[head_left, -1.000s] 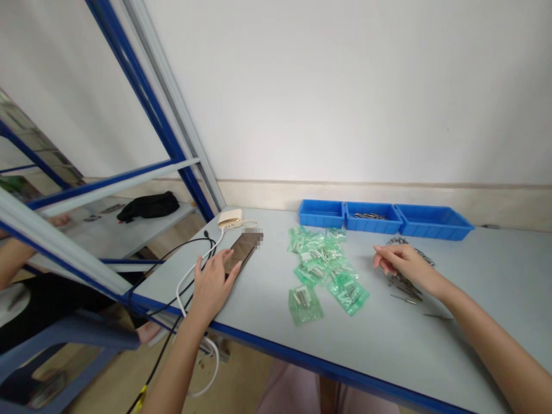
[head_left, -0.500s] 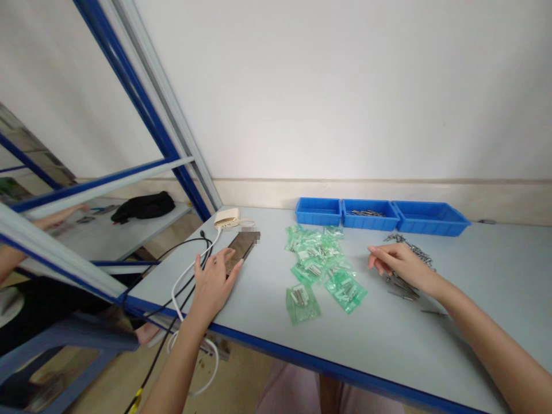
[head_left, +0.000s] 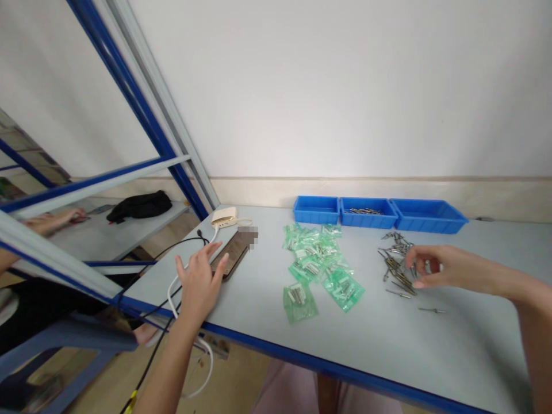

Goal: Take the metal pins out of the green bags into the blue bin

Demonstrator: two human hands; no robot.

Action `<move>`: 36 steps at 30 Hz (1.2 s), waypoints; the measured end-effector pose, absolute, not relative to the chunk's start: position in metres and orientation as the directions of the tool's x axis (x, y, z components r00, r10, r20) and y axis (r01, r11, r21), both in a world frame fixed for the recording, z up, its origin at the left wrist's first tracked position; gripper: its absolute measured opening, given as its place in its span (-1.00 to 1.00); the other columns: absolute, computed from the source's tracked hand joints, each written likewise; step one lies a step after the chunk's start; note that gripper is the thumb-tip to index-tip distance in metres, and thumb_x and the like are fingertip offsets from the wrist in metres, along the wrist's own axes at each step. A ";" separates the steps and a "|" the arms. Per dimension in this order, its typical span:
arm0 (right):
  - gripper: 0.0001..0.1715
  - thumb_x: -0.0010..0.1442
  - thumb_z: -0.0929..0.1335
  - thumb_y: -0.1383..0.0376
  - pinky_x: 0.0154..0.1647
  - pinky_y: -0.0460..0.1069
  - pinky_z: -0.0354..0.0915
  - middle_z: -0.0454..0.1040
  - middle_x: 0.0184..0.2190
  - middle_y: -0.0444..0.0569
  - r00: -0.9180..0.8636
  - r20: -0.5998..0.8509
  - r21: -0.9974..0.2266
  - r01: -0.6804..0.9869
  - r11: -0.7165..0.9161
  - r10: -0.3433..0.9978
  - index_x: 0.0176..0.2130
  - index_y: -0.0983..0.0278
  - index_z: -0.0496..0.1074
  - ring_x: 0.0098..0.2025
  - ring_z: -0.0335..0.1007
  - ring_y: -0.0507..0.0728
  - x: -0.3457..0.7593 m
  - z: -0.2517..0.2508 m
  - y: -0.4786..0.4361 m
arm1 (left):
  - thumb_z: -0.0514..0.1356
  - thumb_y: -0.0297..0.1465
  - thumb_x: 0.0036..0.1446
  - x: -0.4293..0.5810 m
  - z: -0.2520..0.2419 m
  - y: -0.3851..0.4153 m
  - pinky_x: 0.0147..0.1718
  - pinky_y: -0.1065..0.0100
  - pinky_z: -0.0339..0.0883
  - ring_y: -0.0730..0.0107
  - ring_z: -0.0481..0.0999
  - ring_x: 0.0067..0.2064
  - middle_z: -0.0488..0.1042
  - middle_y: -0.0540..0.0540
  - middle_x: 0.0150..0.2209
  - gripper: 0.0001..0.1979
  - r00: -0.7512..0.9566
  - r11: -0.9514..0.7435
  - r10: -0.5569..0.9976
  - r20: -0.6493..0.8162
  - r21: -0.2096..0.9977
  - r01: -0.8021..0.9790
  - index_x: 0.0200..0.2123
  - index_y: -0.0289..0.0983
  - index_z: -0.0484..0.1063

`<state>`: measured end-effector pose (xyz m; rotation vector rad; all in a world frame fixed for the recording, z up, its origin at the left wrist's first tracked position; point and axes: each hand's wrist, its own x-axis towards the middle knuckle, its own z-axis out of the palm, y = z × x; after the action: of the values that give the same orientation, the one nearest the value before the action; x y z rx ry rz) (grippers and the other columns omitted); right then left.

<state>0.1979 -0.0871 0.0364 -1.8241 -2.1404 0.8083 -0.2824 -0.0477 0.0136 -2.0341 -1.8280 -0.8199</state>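
My left hand (head_left: pixel 200 280) has its fingers spread, beside the lower left end of a dark phone (head_left: pixel 233 253) lying on the table. On the right, my right hand (head_left: pixel 435 266) is curled with thumb and fingers apart at the right edge of a pile of metal pins (head_left: pixel 399 270). Whether a pin is between its fingers cannot be made out. One loose pin (head_left: pixel 432 310) lies in front of that hand. Several green plastic bags (head_left: pixel 319 253) holding metal pieces lie in the middle, with one bag (head_left: pixel 299 302) nearer the front edge.
Against the wall stand three blue trays; the middle tray (head_left: pixel 368 221) holds pins. A cream box (head_left: pixel 225 217) with white and black cables sits at the left. Beyond the blue frame, another person's hand (head_left: pixel 75 215) rests near a black cloth (head_left: pixel 140 207).
My right hand has moved right, from the left side of the pin pile to its right side, uncovering pins. My left hand has drawn back left off the phone.
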 end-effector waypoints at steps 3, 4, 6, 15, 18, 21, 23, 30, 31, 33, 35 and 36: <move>-0.71 -0.26 0.48 0.21 -0.53 -0.08 0.15 0.42 -0.54 -0.09 -0.175 -0.217 -0.454 0.889 0.060 0.960 -0.42 0.19 0.47 -0.48 0.33 0.11 0.206 0.037 -0.096 | -0.17 -0.12 0.22 -0.275 0.017 -0.047 0.17 -0.14 -0.36 0.09 0.30 0.05 0.35 -0.20 0.02 -0.54 0.068 -0.200 0.795 0.603 0.155 0.968 0.06 -0.22 0.18; -0.74 -0.29 0.49 0.24 -0.54 -0.09 0.14 0.42 -0.54 -0.10 -0.165 -0.229 -0.419 0.906 0.056 0.959 -0.46 0.19 0.47 -0.48 0.33 0.11 0.202 0.038 -0.098 | -0.16 -0.13 0.21 -0.270 0.019 -0.046 0.17 -0.14 -0.35 0.09 0.31 0.05 0.35 -0.19 0.02 -0.55 0.080 -0.220 0.789 0.609 0.159 0.963 0.06 -0.21 0.19; -0.81 -0.32 0.49 0.28 -0.58 -0.09 0.07 0.43 -0.57 -0.11 -0.122 -0.270 -0.317 0.948 0.031 0.955 -0.54 0.19 0.48 -0.52 0.31 0.09 0.187 0.041 -0.100 | -0.15 -0.13 0.21 -0.258 0.022 -0.043 0.17 -0.14 -0.33 0.09 0.31 0.05 0.36 -0.17 0.01 -0.56 0.120 -0.276 0.775 0.620 0.163 0.947 0.05 -0.19 0.20; -0.91 -0.19 0.45 0.31 -0.58 -0.08 -0.04 0.44 -0.56 -0.09 -0.053 -0.338 -0.108 0.994 0.018 0.940 -0.54 0.22 0.47 -0.48 0.30 0.10 0.141 0.055 -0.104 | -0.10 -0.19 0.22 -0.151 0.050 -0.035 0.21 -0.07 -0.39 0.24 0.32 0.03 0.40 -0.09 -0.04 -0.64 0.490 -0.644 0.686 0.537 0.135 0.753 0.00 -0.20 0.21; -0.87 -0.17 0.44 0.29 -0.56 -0.09 -0.03 0.45 -0.50 -0.11 -0.087 -0.302 -0.173 0.984 0.035 0.949 -0.47 0.20 0.46 -0.45 0.30 0.09 0.142 0.054 -0.103 | -0.07 -0.24 0.22 -0.102 0.054 -0.029 0.21 -0.08 -0.37 0.25 0.30 0.05 0.41 -0.08 -0.06 -0.68 0.665 -0.793 0.575 0.476 0.125 0.597 -0.01 -0.21 0.21; -0.93 -0.15 0.42 0.33 -0.54 -0.09 0.00 0.45 -0.52 -0.11 -0.077 -0.313 -0.200 0.980 0.014 0.947 -0.50 0.21 0.46 -0.46 0.30 0.07 0.140 0.053 -0.101 | -0.04 -0.30 0.22 -0.060 0.047 -0.026 0.23 -0.05 -0.36 0.30 0.32 0.03 0.43 -0.06 -0.10 -0.73 0.776 -0.898 0.424 0.468 0.107 0.426 -0.04 -0.23 0.23; -0.97 -0.12 0.39 0.36 -0.53 -0.09 0.02 0.44 -0.56 -0.12 -0.101 -0.340 -0.231 0.973 0.021 0.935 -0.55 0.23 0.45 -0.48 0.28 0.06 0.137 0.053 -0.100 | -0.04 -0.31 0.22 -0.044 0.037 -0.026 0.24 -0.02 -0.31 0.33 0.34 0.01 0.43 -0.05 -0.13 -0.75 0.807 -0.930 0.357 0.471 0.100 0.353 -0.06 -0.24 0.24; -0.89 -0.05 0.28 0.40 -0.56 -0.09 -0.01 0.37 -0.62 -0.14 -0.173 -0.276 -0.287 0.954 0.091 0.946 -0.55 0.26 0.36 -0.58 0.18 0.00 0.132 0.051 -0.100 | -0.07 -0.32 0.24 -0.055 0.021 -0.033 0.24 0.00 -0.27 0.35 0.37 -0.04 0.45 -0.06 -0.16 -0.76 0.823 -0.937 0.343 0.452 0.100 0.335 -0.09 -0.24 0.26; -0.90 -0.03 0.27 0.39 -0.56 -0.09 0.00 0.38 -0.59 -0.13 -0.182 -0.249 -0.295 0.950 0.104 0.951 -0.54 0.26 0.34 -0.56 0.19 0.01 0.132 0.050 -0.100 | -0.07 -0.31 0.24 -0.058 0.022 -0.034 0.24 0.00 -0.26 0.35 0.37 -0.04 0.45 -0.05 -0.15 -0.76 0.810 -0.929 0.363 0.460 0.115 0.351 -0.09 -0.23 0.26; -0.90 0.02 0.25 0.36 -0.54 -0.09 0.01 0.38 -0.56 -0.12 -0.206 -0.209 -0.314 0.940 0.134 0.956 -0.51 0.25 0.32 -0.54 0.21 0.01 0.132 0.047 -0.099 | -0.07 -0.30 0.25 -0.061 0.026 -0.033 0.24 0.04 -0.26 0.37 0.36 -0.02 0.45 -0.04 -0.13 -0.75 0.790 -0.919 0.388 0.475 0.132 0.371 -0.08 -0.22 0.25; -0.88 0.05 0.24 0.35 -0.53 -0.09 0.02 0.36 -0.56 -0.12 -0.227 -0.181 -0.321 0.933 0.161 0.957 -0.50 0.25 0.29 -0.54 0.22 0.02 0.132 0.043 -0.097 | -0.07 -0.30 0.25 -0.061 0.030 -0.031 0.25 0.08 -0.25 0.38 0.35 -0.01 0.45 -0.03 -0.13 -0.75 0.778 -0.914 0.397 0.488 0.130 0.384 -0.07 -0.23 0.25; -0.88 0.06 0.23 0.34 -0.53 -0.08 0.02 0.36 -0.57 -0.12 -0.233 -0.168 -0.319 0.932 0.171 0.958 -0.50 0.24 0.28 -0.53 0.22 0.03 0.132 0.042 -0.097 | -0.07 -0.30 0.24 -0.062 0.032 -0.030 0.25 0.09 -0.25 0.38 0.35 -0.01 0.45 -0.02 -0.12 -0.75 0.773 -0.911 0.402 0.491 0.126 0.393 -0.07 -0.23 0.25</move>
<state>0.1321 -0.0965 0.0416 -1.8987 -2.3480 0.5528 -0.0623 -0.0295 0.0322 -2.9730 -0.6665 -0.8296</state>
